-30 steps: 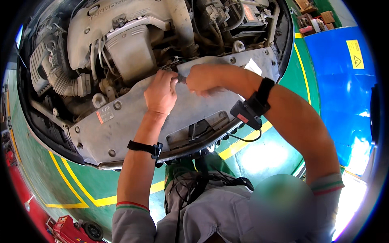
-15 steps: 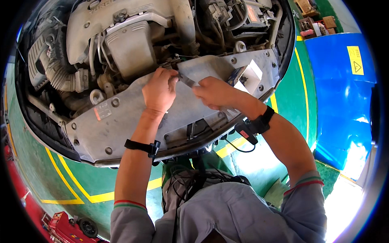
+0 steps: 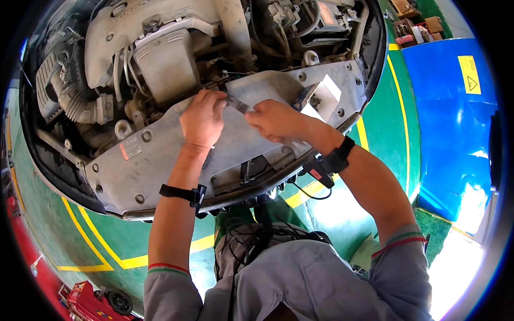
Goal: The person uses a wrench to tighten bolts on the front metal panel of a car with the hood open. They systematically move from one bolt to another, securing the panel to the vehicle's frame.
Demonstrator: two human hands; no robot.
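My right hand (image 3: 274, 120) is closed around a feeler gauge (image 3: 237, 104), a flat grey metal tool with thin strips showing below the palm. Its far end reaches to the fingertips of my left hand (image 3: 203, 117). That left hand is closed in a pinch; a small pale tip shows below it, but what the fingers hold is mostly hidden. Both hands are above the dusty grey front panel (image 3: 166, 160) of a car's engine bay. Right of my right hand, an open white box (image 3: 327, 96) with small parts in it lies on the panel.
Beyond the panel are the engine cover (image 3: 115, 45), a ribbed air hose (image 3: 77, 104) and the battery area (image 3: 326, 24). A blue panel (image 3: 444, 128) with a yellow warning label stands at the right. A red wheeled machine (image 3: 85, 302) is at the lower left.
Both hands, with the feeler gauge between them, shift slightly left in the picture, while the view of the car moves a little too. The grip of each hand looks the same.
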